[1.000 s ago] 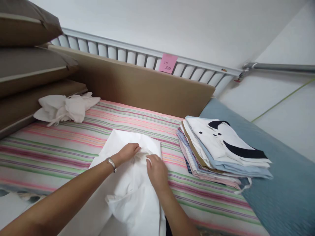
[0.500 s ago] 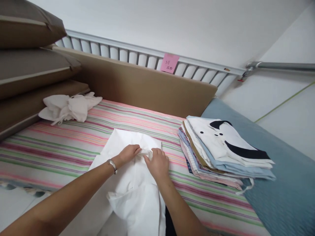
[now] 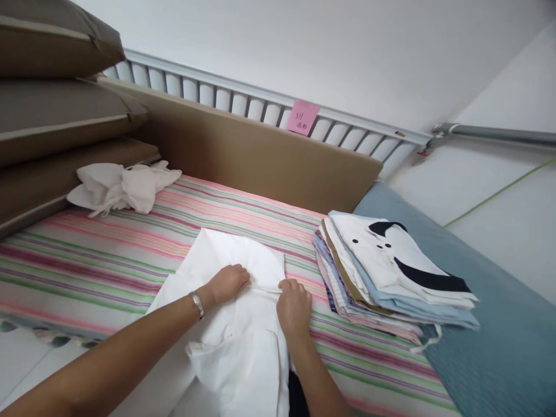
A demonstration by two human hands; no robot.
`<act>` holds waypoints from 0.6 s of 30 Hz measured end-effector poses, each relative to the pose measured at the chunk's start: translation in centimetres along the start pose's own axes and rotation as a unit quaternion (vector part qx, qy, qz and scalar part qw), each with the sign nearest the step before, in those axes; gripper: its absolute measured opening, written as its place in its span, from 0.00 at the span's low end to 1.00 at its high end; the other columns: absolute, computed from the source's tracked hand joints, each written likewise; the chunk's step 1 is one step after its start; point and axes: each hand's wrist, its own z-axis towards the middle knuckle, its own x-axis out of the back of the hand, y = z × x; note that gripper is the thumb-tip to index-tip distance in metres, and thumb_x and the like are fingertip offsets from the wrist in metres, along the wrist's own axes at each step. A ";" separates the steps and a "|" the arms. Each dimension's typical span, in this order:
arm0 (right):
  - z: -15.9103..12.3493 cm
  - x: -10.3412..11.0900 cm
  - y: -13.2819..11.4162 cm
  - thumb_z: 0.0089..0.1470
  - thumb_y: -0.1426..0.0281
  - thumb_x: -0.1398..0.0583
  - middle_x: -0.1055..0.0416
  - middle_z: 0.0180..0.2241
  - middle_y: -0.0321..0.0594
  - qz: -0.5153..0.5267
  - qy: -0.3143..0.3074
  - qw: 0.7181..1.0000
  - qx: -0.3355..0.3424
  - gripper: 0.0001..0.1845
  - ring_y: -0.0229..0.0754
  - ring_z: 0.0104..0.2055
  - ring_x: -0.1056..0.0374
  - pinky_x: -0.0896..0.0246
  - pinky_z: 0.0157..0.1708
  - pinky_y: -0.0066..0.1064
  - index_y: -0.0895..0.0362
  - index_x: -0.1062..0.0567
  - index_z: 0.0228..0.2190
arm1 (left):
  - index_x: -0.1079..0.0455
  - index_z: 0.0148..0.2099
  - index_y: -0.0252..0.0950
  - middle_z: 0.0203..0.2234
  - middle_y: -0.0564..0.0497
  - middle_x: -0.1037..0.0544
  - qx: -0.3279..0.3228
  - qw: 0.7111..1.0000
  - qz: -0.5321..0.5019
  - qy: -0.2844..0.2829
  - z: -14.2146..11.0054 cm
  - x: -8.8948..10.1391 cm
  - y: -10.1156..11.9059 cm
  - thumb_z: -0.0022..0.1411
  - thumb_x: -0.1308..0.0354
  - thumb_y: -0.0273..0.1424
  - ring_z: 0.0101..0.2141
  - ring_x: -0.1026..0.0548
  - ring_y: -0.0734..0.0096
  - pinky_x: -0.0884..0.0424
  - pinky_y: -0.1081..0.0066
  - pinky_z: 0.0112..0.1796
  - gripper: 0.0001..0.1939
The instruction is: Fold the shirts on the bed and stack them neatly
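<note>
Because the white garment (image 3: 237, 370) runs off the bottom edge, its cut is hard to make out; it lies rumpled in front of the person on a striped sheet (image 3: 99, 260). The left hand (image 3: 229, 284), fingers curled closed, grips a fold whose underside it hides, while the right hand (image 3: 294, 307) pinches the same fold near the garment's right edge – the cloth drawn taut between them. A dark patch (image 3: 297, 397) beside the right forearm is too cut off to identify. Right of the hands sits a stack of folded clothes (image 3: 382, 278), topped by white with black trim. Smooth brown cushions (image 3: 61, 110), cropped at left, stand behind a crumpled off-white cloth (image 3: 117, 188) – a flat brown board (image 3: 243, 153) covers much of the ribbed radiator (image 3: 191, 90), and the writing on its pink note (image 3: 303, 117) is barely legible.
</note>
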 end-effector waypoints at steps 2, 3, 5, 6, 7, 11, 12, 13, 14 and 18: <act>-0.5 -0.2 0.7 0.48 0.82 0.51 0.28 0.36 0.40 0.053 -0.010 0.998 -0.014 0.17 0.43 0.41 0.35 0.48 0.40 0.34 0.54 0.27 0.31 | 0.32 0.33 0.35 0.31 0.47 0.27 -0.029 0.999 0.018 -0.001 -0.4 -0.1 0.4 0.66 0.59 0.35 0.36 0.31 0.64 0.37 0.67 0.37 0.17; -0.5 -0.1 1.1 0.46 0.82 0.52 0.28 0.36 0.39 0.088 -0.016 0.995 -0.034 0.18 0.42 0.41 0.35 0.47 0.40 0.32 0.54 0.27 0.29 | 0.32 0.34 0.36 0.32 0.47 0.27 -0.035 0.999 0.020 0.001 -0.6 -0.2 0.6 0.66 0.58 0.35 0.37 0.31 0.64 0.37 0.66 0.38 0.16; 0.2 0.3 2.0 0.45 0.80 0.52 0.27 0.36 0.39 0.151 -0.028 0.983 -0.097 0.18 0.40 0.40 0.33 0.44 0.40 0.29 0.55 0.26 0.30 | 0.30 0.38 0.37 0.35 0.47 0.26 -0.043 0.999 0.008 0.011 -0.9 -0.4 0.8 0.66 0.56 0.36 0.38 0.31 0.64 0.37 0.65 0.39 0.15; 1.0 0.5 2.4 0.47 0.78 0.53 0.26 0.37 0.39 0.170 -0.034 0.977 -0.127 0.17 0.40 0.40 0.33 0.43 0.39 0.29 0.55 0.25 0.31 | 0.30 0.40 0.37 0.37 0.47 0.26 -0.044 0.999 -0.004 0.019 -1.1 -0.6 0.8 0.65 0.56 0.36 0.40 0.31 0.64 0.38 0.64 0.41 0.14; 2.1 0.6 2.8 0.49 0.74 0.53 0.26 0.37 0.40 0.178 -0.040 0.972 -0.149 0.17 0.40 0.39 0.32 0.42 0.38 0.29 0.55 0.25 0.32 | 0.30 0.43 0.38 0.40 0.46 0.26 -0.042 0.999 -0.017 0.028 -1.2 -0.9 0.8 0.65 0.55 0.36 0.41 0.32 0.63 0.38 0.63 0.42 0.15; 7.8 -0.8 3.8 0.53 0.60 0.52 0.25 0.27 0.43 0.157 -0.086 0.968 -0.173 0.21 0.44 0.31 0.31 0.43 0.30 0.31 0.55 0.24 0.24 | 0.29 0.47 0.40 0.46 0.46 0.27 -0.031 0.996 -0.063 0.046 -1.5 -1.5 0.6 0.65 0.54 0.37 0.46 0.33 0.62 0.39 0.61 0.45 0.15; 9.1 -1.6 3.9 0.52 0.59 0.51 0.26 0.24 0.44 0.151 -0.100 0.967 -0.177 0.21 0.44 0.29 0.31 0.43 0.29 0.31 0.56 0.25 0.20 | 0.29 0.47 0.40 0.46 0.47 0.27 -0.030 0.996 -0.070 0.047 -1.5 -1.5 0.5 0.64 0.53 0.38 0.46 0.32 0.62 0.39 0.61 0.45 0.15; 10.3 -2.5 3.9 0.51 0.59 0.48 0.26 0.23 0.45 0.145 -0.110 0.966 -0.181 0.20 0.44 0.29 0.31 0.43 0.29 0.31 0.56 0.25 0.18 | 0.28 0.46 0.41 0.46 0.47 0.27 -0.029 0.996 -0.076 0.047 -1.5 -1.6 0.5 0.64 0.53 0.38 0.45 0.32 0.62 0.39 0.61 0.45 0.15; 11.3 -3.4 3.9 0.49 0.61 0.46 0.26 0.24 0.45 0.140 -0.115 0.966 -0.186 0.17 0.44 0.29 0.31 0.43 0.29 0.31 0.56 0.25 0.18 | 0.28 0.46 0.41 0.46 0.47 0.26 -0.028 0.995 -0.081 0.049 -1.5 -1.6 0.4 0.64 0.53 0.39 0.45 0.32 0.63 0.39 0.61 0.45 0.15; 13.0 -6.1 4.0 0.49 0.65 0.45 0.24 0.33 0.47 0.132 -0.095 0.967 -0.198 0.12 0.45 0.34 0.30 0.40 0.32 0.33 0.56 0.23 0.29 | 0.27 0.44 0.41 0.45 0.47 0.26 -0.027 0.994 -0.087 0.060 -1.6 -2.0 0.2 0.64 0.53 0.40 0.45 0.31 0.64 0.39 0.62 0.44 0.16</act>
